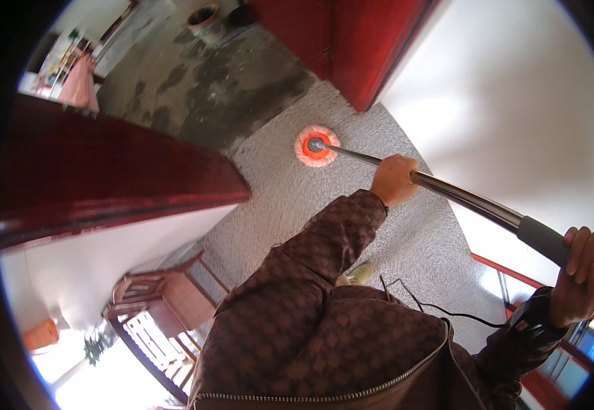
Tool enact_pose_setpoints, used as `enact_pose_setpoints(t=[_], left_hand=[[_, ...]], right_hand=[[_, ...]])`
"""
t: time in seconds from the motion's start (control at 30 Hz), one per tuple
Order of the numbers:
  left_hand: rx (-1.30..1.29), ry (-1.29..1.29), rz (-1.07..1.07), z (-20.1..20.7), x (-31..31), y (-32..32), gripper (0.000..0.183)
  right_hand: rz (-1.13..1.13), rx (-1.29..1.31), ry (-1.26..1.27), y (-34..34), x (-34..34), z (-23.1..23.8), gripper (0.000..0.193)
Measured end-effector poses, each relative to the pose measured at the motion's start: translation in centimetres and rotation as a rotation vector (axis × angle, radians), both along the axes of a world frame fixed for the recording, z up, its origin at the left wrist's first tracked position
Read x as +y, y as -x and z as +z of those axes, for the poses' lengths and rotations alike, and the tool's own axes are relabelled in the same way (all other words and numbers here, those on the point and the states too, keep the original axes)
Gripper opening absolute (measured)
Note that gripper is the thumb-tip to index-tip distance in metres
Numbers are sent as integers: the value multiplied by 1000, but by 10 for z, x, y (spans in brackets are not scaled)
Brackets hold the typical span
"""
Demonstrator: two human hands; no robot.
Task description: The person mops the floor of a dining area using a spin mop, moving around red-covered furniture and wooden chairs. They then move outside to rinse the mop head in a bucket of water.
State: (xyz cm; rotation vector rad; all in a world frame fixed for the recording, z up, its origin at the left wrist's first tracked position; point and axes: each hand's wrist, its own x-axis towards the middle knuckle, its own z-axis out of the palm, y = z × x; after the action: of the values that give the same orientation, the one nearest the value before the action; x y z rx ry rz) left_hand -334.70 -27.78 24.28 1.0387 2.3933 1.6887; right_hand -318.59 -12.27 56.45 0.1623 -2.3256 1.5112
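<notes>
A mop with a shiny metal pole runs from the right side toward the middle of the view. Partway down the pole my left hand is closed around it. My right hand grips the grey sleeve at the upper end, fingers wrapped over it. The round mop head, a pink fringe around an orange disc, lies flat on the grey patterned floor near a doorway. Both of my arms are in brown patterned sleeves.
Red door panels stand at the left and top. A white wall rises on the right. Beyond the doorway is a darker, patchy floor with a pot. A wooden chair stands lower left. A black cable hangs near my right arm.
</notes>
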Motion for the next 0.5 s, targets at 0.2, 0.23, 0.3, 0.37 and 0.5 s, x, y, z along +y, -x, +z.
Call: enact_pose_setpoints(t=[0.2, 0.23, 0.3, 0.37, 0.5], left_hand=[[-27, -25, 262, 2, -65, -33, 28], [-56, -23, 290, 4, -69, -47, 28], [-47, -15, 347, 8, -76, -78, 27], [-17, -43, 366, 10, -86, -110, 27], [3, 79, 381, -1, -130, -152, 28]], right_hand=[[255, 23, 68, 12, -30, -12, 25], [302, 20, 221, 8, -29, -11, 24], [452, 15, 497, 4, -24, -5, 22], [531, 30, 628, 2, -23, -1, 24], [904, 6, 451, 6, -50, -17, 26]])
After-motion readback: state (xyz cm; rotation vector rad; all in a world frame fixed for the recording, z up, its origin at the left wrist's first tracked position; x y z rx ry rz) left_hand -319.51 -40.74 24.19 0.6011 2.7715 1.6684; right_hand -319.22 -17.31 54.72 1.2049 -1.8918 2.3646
